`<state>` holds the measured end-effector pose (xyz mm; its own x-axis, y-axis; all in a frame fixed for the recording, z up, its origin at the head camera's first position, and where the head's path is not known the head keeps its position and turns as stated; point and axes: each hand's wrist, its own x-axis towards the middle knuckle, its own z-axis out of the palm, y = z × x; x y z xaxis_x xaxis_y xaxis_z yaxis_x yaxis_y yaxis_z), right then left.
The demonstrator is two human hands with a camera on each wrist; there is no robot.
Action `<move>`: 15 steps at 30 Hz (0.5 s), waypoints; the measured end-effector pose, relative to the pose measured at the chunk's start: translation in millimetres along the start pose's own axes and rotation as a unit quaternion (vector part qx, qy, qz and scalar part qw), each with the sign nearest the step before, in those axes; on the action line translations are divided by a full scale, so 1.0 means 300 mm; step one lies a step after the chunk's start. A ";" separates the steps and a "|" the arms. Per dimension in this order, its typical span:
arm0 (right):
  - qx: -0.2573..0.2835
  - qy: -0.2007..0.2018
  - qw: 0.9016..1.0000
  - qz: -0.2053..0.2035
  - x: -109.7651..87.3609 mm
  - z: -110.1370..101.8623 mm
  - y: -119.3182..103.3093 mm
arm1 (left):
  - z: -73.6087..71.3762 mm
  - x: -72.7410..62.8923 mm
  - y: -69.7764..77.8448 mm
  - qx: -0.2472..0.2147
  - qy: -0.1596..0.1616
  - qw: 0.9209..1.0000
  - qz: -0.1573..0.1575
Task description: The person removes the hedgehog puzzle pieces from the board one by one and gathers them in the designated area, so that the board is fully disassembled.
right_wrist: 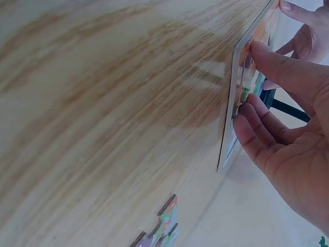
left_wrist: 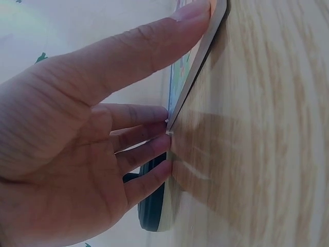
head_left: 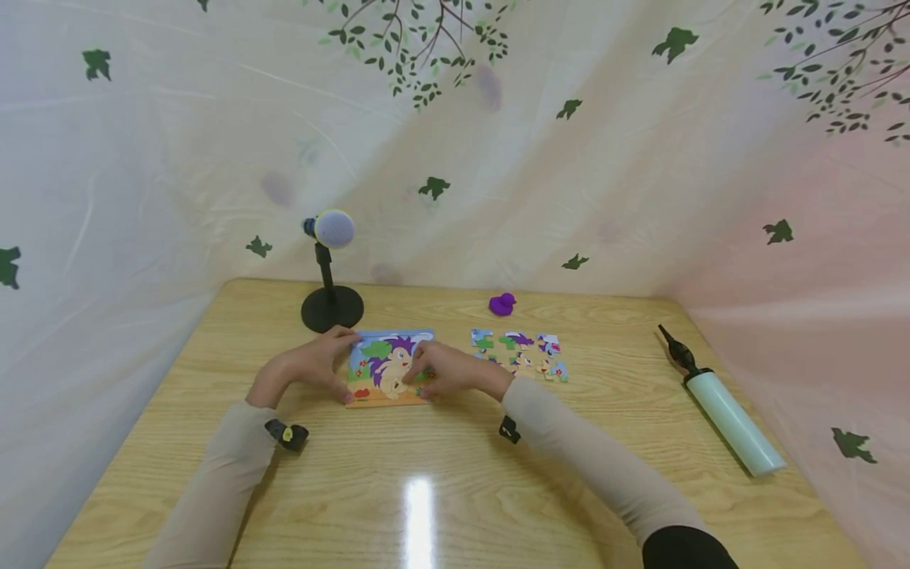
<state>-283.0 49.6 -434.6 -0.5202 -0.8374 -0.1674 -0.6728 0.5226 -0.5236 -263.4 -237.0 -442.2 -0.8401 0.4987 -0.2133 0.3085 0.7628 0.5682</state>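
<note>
A puzzle board point(head_left: 377, 348) with a purple-haired hedgehog picture lies on the wooden table. My left hand point(head_left: 317, 365) spans its left side: in the left wrist view the thumb point(left_wrist: 193, 19) presses the near corner, and the nearly straight fingers point(left_wrist: 141, 149) touch the far end of that edge. Over the right part of the board is my right hand point(head_left: 448, 370), its thumb point(right_wrist: 264, 54) and bent fingers point(right_wrist: 252, 134) resting on the picture. Whether a puzzle piece is between them cannot be seen. Several loose puzzle pieces point(head_left: 524, 361) lie right of the board, partly hidden by the right hand.
Behind the board at left stands a round lamp-like object point(head_left: 334, 229) on a black base. A purple toy duck point(head_left: 502, 304) sits near the back edge. A pale green hand pump point(head_left: 735, 423) lies at the right edge. Printed fabric surrounds the table.
</note>
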 end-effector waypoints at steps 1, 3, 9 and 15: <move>0.002 -0.001 1.000 0.000 0.000 -0.001 -0.002 | 0.001 0.001 -0.002 0.002 0.001 1.000 0.002; 0.004 -0.001 1.000 -0.002 0.000 -0.002 -0.004 | 0.004 0.003 -0.005 0.009 0.003 1.000 0.005; -0.008 -0.003 1.000 -0.007 0.003 -0.002 -0.005 | 0.010 0.008 -0.003 0.012 0.007 1.000 0.010; -0.027 -0.002 1.000 0.000 0.006 -0.001 -0.003 | 0.007 0.006 0.007 0.010 0.008 1.000 0.012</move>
<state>-283.3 47.7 -434.2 -0.5191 -0.8375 -0.1707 -0.6996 0.5311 -0.4780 -263.2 -233.5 -443.1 -0.8394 0.5101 -0.1876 0.3371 0.7594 0.5565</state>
